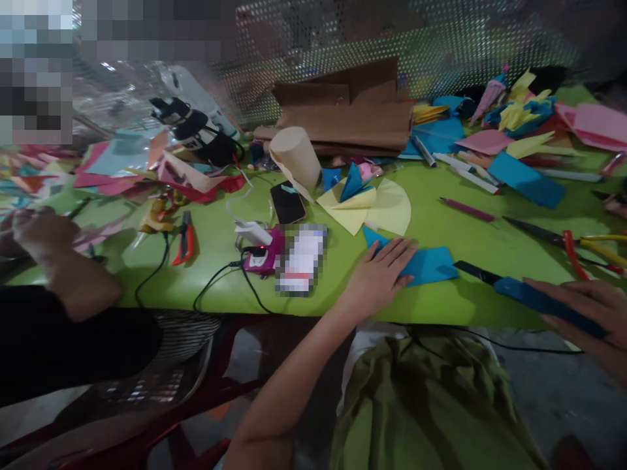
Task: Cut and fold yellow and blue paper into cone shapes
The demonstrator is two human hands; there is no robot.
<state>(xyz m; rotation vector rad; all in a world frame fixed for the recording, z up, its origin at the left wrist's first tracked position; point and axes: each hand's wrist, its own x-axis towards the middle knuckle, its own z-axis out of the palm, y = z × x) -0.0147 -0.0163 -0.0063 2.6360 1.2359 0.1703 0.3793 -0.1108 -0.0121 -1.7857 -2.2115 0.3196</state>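
Observation:
A sheet of blue paper (432,265) lies on the green table. My left hand (379,277) rests flat on its left part with the fingers stretched out, hiding some of it. In my right hand (588,313) is a blue-handled box cutter (533,297) with a dark blade. The blade's tip points left and is close to the paper's right edge; whether it touches cannot be made out. Just beyond my left hand lie pale yellow paper pieces (389,205) and a folded dark blue piece (353,185).
Scissors (539,233) and a pink pencil (467,209) lie to the right. Left of my hand are a phone (301,261), a purple power adapter (264,258) with cables and an orange cutter (184,240). A paper roll (296,156) stands behind. Another person's hand (36,235) is at far left.

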